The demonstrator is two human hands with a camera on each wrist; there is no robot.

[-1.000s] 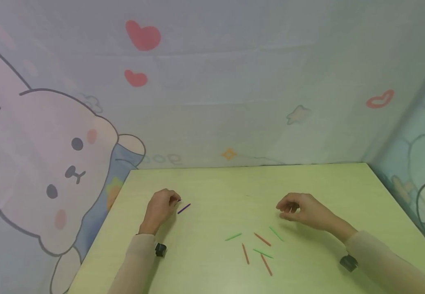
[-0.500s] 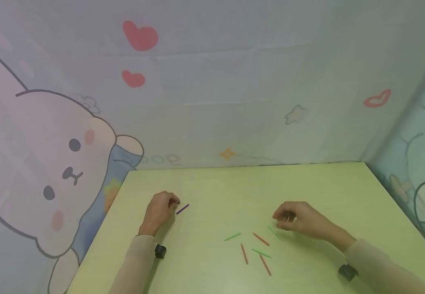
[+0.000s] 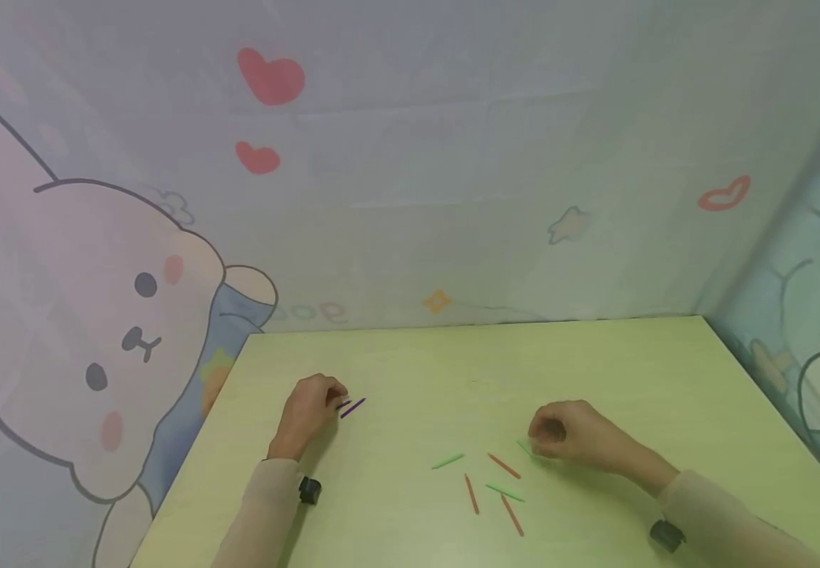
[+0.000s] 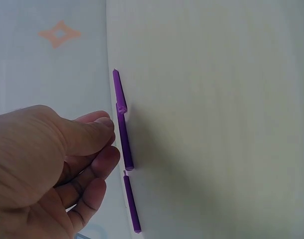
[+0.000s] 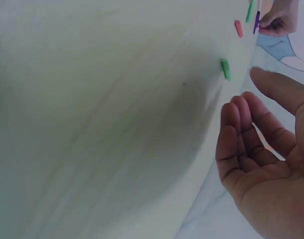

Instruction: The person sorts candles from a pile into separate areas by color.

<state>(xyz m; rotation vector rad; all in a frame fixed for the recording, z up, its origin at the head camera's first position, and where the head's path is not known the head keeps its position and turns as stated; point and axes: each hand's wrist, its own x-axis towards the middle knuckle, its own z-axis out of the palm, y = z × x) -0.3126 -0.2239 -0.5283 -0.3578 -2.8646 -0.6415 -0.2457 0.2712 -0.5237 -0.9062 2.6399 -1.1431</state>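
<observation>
My left hand (image 3: pixel 308 412) is at the left of the table, thumb and fingers curved close together. In the left wrist view, three slim purple candles (image 4: pixel 125 139) lie end to end just past its fingertips, and none shows between them. The head view shows one purple candle (image 3: pixel 353 408) beside a darker one partly covered by the fingers. On the right, my right hand (image 3: pixel 576 432) hovers with curved fingers over a green candle (image 3: pixel 524 448), which it partly hides. The right wrist view shows a gap between its thumb and fingers, with the green candle (image 5: pixel 226 69) beyond.
Between the hands lie two more green candles (image 3: pixel 448 461) and three reddish-orange candles (image 3: pixel 505 465), scattered at angles. One green candle touches or overlaps an orange one's end. Behind the pale yellow table (image 3: pixel 452 355) hangs a printed cloth (image 3: pixel 410 197).
My right hand has come down and slightly left, now covering part of the green candle. By the left fingertips, the dark purple tip has shifted lower, beside the other purple candle.
</observation>
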